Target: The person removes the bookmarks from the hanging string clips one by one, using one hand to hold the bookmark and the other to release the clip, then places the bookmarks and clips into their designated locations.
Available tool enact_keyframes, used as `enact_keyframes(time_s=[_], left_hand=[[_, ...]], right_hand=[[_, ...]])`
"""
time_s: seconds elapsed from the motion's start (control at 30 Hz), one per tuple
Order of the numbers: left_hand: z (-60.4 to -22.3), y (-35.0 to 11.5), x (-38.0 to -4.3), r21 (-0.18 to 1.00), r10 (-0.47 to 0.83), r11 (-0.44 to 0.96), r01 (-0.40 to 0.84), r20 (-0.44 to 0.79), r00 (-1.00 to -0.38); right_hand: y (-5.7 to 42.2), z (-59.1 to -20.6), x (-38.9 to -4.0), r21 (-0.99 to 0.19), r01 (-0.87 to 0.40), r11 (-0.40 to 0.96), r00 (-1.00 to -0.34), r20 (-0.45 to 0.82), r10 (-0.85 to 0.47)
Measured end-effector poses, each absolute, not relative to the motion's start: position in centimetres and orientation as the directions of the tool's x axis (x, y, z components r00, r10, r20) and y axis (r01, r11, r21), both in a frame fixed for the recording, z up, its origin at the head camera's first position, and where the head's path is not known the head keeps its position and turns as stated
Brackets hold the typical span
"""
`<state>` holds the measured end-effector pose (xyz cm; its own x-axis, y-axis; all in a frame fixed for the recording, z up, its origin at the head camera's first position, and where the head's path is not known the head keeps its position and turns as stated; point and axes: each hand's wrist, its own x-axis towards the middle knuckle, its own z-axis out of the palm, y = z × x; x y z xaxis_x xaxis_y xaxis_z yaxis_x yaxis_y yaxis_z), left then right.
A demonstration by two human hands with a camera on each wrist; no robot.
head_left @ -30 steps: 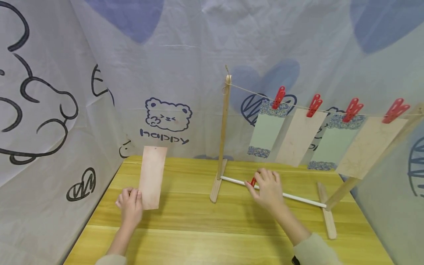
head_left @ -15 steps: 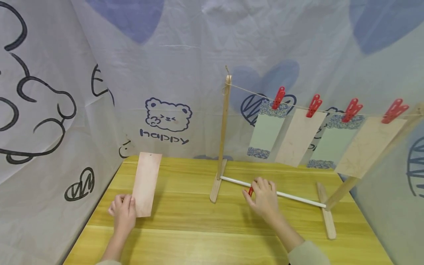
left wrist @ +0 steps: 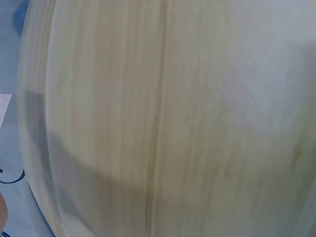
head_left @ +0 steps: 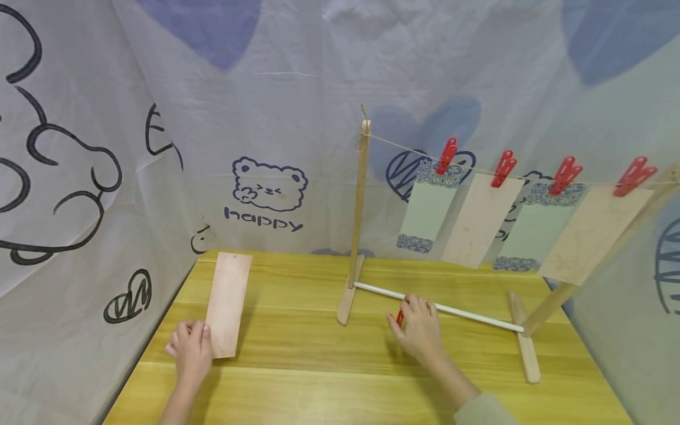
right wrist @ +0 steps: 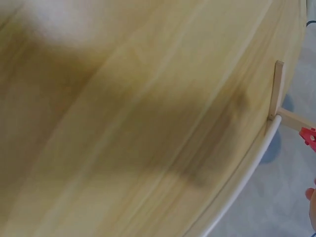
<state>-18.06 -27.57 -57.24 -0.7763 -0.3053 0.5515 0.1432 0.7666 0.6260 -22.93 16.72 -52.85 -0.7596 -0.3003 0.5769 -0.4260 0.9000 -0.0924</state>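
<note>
In the head view, the left hand (head_left: 191, 351), fingers curled, pinches a pink card (head_left: 229, 301) extending forward of it; the right hand (head_left: 421, 330) pinches a red clip (head_left: 400, 319) near the white rod (head_left: 478, 317). Perhaps a loose pinch could drop the clip. The left wrist view shows only the card's corner; the right wrist view includes the clip. I see no container.

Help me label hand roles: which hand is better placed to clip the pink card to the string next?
Probably the right hand: it holds a red clip and is nearer the stand. The left hand grips the pink card, farther off.
</note>
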Motion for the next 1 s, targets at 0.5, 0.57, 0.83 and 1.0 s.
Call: enact_keyframes(time_s=[0.5,0.57,0.83,1.0], left_hand=[[-57.8,-28.9,-17.1,0.613,-0.317,0.789,0.041,0.463,-0.828],[-57.9,-29.1,-16.9,0.610,-0.319,0.792,0.027,0.452,-0.833],[-58.3,-29.9,-16.2,0.599,-0.323,0.800,-0.013,0.413,-0.852],[-58.5,-30.5,-15.8,0.591,-0.322,0.806,-0.030,0.395,-0.860]], right_hand=[[16.7,-55.7,-22.3,-0.136,-0.411,0.902,-0.771,0.580,-0.264],[16.6,-56.1,-22.2,-0.142,-0.405,0.903,-0.781,0.567,-0.261],[16.5,-57.0,-21.8,-0.136,-0.369,0.920,-0.821,0.512,-0.253],[16.4,-57.4,-21.8,-0.132,-0.354,0.926,-0.832,0.497,-0.247]])
